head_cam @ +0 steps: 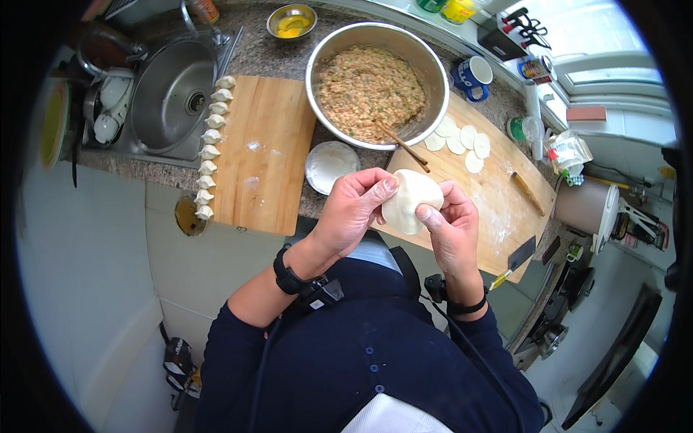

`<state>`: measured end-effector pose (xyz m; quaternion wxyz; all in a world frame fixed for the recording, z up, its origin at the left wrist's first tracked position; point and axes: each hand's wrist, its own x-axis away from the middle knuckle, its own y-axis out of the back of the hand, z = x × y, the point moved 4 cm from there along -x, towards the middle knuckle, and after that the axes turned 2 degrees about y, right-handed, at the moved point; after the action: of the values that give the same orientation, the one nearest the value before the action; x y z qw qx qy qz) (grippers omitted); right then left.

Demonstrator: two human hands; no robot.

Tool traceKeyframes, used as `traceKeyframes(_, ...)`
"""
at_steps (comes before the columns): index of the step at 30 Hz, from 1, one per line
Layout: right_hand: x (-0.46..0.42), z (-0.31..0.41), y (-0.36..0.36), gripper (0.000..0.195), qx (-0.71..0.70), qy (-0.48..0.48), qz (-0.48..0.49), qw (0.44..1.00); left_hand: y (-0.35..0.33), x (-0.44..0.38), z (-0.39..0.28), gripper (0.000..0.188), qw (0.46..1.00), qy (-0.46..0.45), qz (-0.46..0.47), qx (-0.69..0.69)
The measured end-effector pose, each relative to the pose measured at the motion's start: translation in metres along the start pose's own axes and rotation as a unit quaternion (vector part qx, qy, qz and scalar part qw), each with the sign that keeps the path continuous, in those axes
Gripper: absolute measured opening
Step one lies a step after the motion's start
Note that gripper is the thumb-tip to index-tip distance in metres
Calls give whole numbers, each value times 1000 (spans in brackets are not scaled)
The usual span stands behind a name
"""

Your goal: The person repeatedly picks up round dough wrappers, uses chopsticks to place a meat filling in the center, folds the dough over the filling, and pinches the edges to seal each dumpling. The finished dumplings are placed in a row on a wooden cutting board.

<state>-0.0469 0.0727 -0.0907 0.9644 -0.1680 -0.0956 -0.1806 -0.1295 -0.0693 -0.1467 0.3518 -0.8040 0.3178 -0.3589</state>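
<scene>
Between my two hands is a round dough wrapper (410,203), held up before my body and near the flour bowl (332,167). My left hand (357,203) pinches its left edge between thumb and fingers. On its lower right edge the thumb and fingers of my right hand (453,216) are closed. Beyond them stands a large steel bowl (445,81) of minced filling (371,89), with wooden chopsticks (403,145) leaning in it. Several folded dumplings (210,137) line the left edge of a wooden board (265,157). Several flat wrappers (466,137) lie on the right board (465,184).
A rolling pin (528,194) and a cleaver-like blade with a yellow handle (521,254) rest on the right board. At the left is a steel sink (173,97). Behind are a small bowl with yellow contents (292,23), a blue mug (472,78) and a knife block (501,38).
</scene>
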Motion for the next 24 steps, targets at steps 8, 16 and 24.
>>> traceKeyframes(8, -6, -14, -33, 24, 24, -58, -10, 998, 15, 18, -29, 22, 997, -34, -11, -67)
traceKeyframes(16, -1, -15, -55, 20, 134, -13, -34, 990, 28, 9, -31, 14, 996, -42, 22, -71)
traceKeyframes(24, 11, 4, -78, 18, 136, 35, -20, 990, 29, 9, -23, 77, 975, 89, 110, 173)
